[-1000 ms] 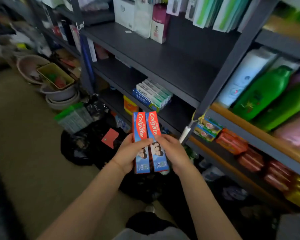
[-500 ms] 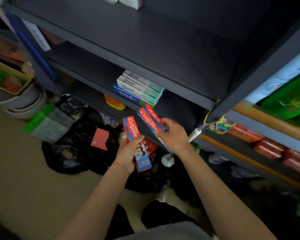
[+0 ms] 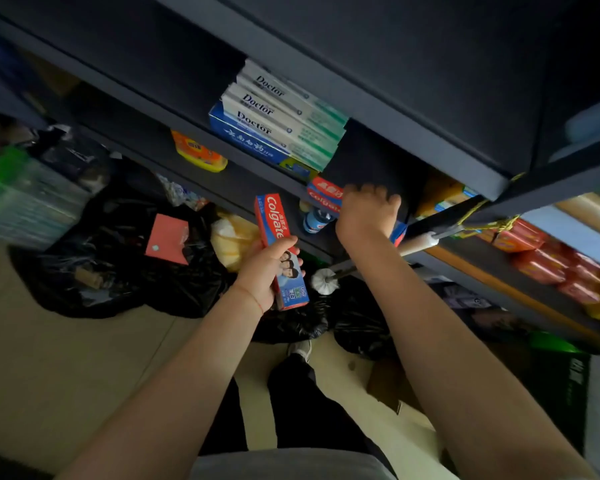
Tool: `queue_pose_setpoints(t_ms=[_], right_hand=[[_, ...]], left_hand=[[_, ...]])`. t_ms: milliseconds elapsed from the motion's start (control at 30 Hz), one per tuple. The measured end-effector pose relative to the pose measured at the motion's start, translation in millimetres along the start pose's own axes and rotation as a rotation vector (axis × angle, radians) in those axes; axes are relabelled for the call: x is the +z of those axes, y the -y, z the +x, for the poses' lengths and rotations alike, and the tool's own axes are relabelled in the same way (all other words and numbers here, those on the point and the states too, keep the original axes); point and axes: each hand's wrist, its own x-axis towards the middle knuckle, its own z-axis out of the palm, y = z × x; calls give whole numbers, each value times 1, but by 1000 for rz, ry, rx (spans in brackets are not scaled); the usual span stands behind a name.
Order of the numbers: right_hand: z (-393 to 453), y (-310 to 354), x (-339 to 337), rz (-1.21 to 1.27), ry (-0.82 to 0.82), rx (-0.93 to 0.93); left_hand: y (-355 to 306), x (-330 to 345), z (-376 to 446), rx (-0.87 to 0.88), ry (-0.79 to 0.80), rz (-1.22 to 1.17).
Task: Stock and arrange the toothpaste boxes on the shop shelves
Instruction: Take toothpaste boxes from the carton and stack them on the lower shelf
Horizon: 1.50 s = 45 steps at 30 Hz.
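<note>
My left hand (image 3: 265, 271) grips a red and blue Colgate toothpaste box (image 3: 280, 249), held nearly upright in front of the shelves. My right hand (image 3: 368, 211) is closed on a second Colgate box (image 3: 324, 194) and holds it flat at the front edge of the dark grey shelf (image 3: 371, 157), just right of the stack. That stack of white and green Doctor toothpaste boxes (image 3: 281, 112) lies on a blue box (image 3: 246, 140) on the same shelf. Most of the second Colgate box is hidden behind my hand.
An orange and yellow pack (image 3: 198, 152) lies on the lower shelf at left. Black plastic bags (image 3: 125, 258) with a red card (image 3: 167, 239) cover the floor below. Red packs (image 3: 551, 265) fill the right-hand shelf. A white brush (image 3: 324, 280) leans by the shelf post.
I have leaned closer to the shelves. My right hand has carried its Colgate box up and forward to the shelf beside the Doctor stack. My left hand still holds the other box.
</note>
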Motion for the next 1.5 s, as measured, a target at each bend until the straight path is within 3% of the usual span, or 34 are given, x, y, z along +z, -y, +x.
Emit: queue_pose_setpoints(t_ms=[167, 667, 867, 1000, 1300, 1400, 1500], right_hand=[[8, -9, -4, -47, -24, 63], [69, -27, 32, 89, -54, 27], [52, -22, 52, 151, -192, 25], [28, -12, 73, 161, -105, -49], [40, -16, 71, 222, -81, -30], [39, -22, 61, 303, -51, -49], [21, -24, 52, 537, -160, -59]], left_hand=[[5, -1, 3, -7, 34, 3], [19, 15, 15, -1, 55, -50], [23, 20, 14, -5, 99, -69], [24, 27, 11, -8, 73, -66], [25, 25, 9, -53, 115, -107], [26, 23, 8, -10, 160, -34], [24, 22, 5, 43, 154, 45]])
